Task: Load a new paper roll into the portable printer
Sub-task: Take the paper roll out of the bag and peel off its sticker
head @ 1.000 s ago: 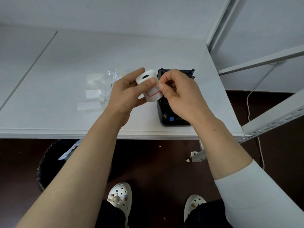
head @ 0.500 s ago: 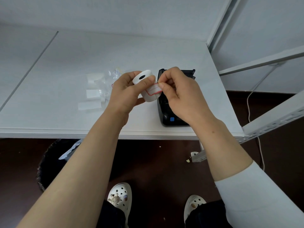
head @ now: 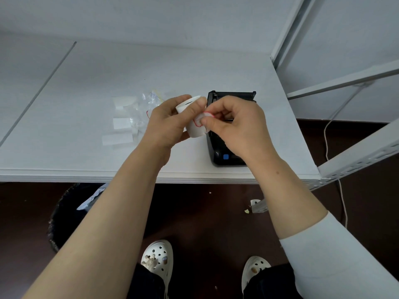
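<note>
A small white paper roll (head: pixel 195 129) is held above the white table (head: pixel 86 93), wrapped in my left hand (head: pixel 170 121) with the thumb across its top end. My right hand (head: pixel 234 128) pinches a red-edged sticker (head: pixel 205 116) on the roll's side between thumb and forefinger, and the sticker curls away from the roll. The black portable printer (head: pixel 230 97) lies on the table right behind and under my right hand, its lid open at the far end and a blue button (head: pixel 225 156) showing at the near end.
Several white paper strips (head: pixel 117 139) and crumpled clear plastic wrap (head: pixel 151 98) lie on the table left of my hands. A grey metal shelf frame (head: pixel 356 156) stands at the right. A dark bin (head: pixel 69 212) sits on the floor under the table edge.
The right fingers have peeled the red-edged sticker partly off the roll. The left hand has turned the roll slightly; both hands stayed in place above the printer.
</note>
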